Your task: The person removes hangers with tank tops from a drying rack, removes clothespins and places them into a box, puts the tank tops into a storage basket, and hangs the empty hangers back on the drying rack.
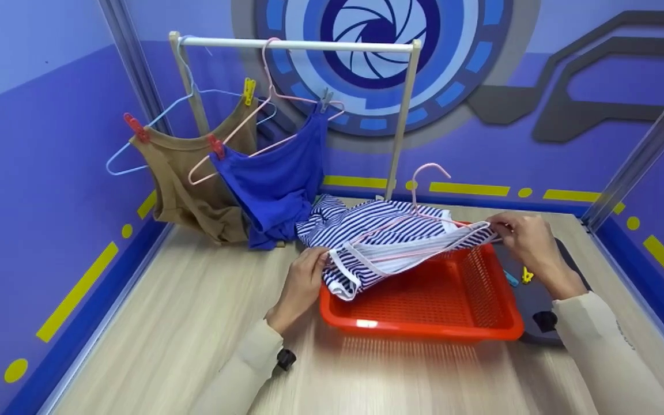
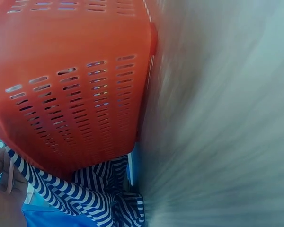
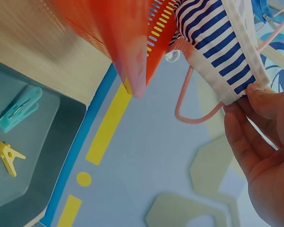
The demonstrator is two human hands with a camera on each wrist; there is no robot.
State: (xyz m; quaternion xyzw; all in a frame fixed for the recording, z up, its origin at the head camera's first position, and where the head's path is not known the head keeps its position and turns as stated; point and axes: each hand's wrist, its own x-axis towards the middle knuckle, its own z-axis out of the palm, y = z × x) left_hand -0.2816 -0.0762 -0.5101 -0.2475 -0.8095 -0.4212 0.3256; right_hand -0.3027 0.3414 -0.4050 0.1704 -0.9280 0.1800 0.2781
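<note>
Navy-and-white striped tank top (image 1: 392, 253), white trim at neck and armholes, soft and creased, is stretched over the back of the red basket (image 1: 418, 331). Pink hanger (image 1: 414, 187) runs through it, hook up, one end poking out by the right hand (image 1: 531, 245). Right thumb and fingers pinch one shoulder edge; left hand (image 1: 299, 282) pinches the other.

Pale wood-grain table (image 1: 193, 317). Grey tray (image 1: 531, 305) to the right: teal clothespin (image 3: 20, 109), yellow clothespin (image 3: 8, 158). Rack (image 1: 309, 45) behind carries a brown top (image 1: 193, 167) and a blue top (image 1: 280, 178), both clipped to hangers. Blue-purple walls (image 1: 49, 144), yellow dashes, aperture-style graphic (image 1: 378, 31). Marking on right sleeve (image 1: 603, 346) too small to read.
</note>
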